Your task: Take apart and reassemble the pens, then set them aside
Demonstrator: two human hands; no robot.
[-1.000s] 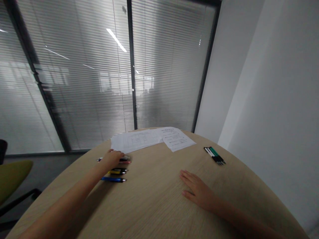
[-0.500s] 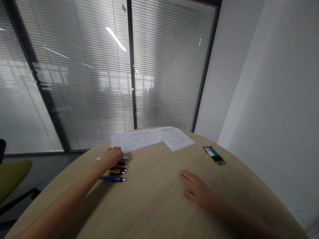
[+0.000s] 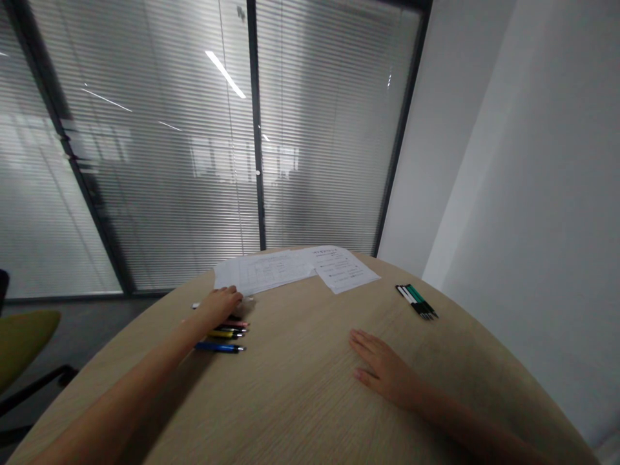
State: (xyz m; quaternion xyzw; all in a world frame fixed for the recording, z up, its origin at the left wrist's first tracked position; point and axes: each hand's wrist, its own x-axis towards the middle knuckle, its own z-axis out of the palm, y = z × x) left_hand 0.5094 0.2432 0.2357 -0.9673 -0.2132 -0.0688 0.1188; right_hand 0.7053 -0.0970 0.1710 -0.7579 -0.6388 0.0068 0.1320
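Note:
My left hand (image 3: 223,303) is closed over a white pen (image 3: 196,305); only the pen's two ends stick out, and the fingertips are partly hidden. Just below that hand, on the table's left side, several pens lie side by side: a blue pen (image 3: 220,347), a yellow pen (image 3: 225,334) and a pinkish one (image 3: 241,323) among them. The hand and wrist cover part of this row. Flat on the wood, fingers stretched out, rests my right hand (image 3: 380,368), holding nothing. Beyond it to the right lies a group of green and white pens (image 3: 417,302) with black ends.
Printed paper sheets (image 3: 343,268) lie at the far edge of the round wooden table (image 3: 300,387). A chair with a yellow-green seat (image 3: 26,342) stands at the left. Glass panels with blinds (image 3: 194,194) rise behind, and a white wall (image 3: 533,194) is on the right.
My left hand has shifted slightly right, and the white pen moved with it, its right end tipping a little farther away. My right hand has stayed in place.

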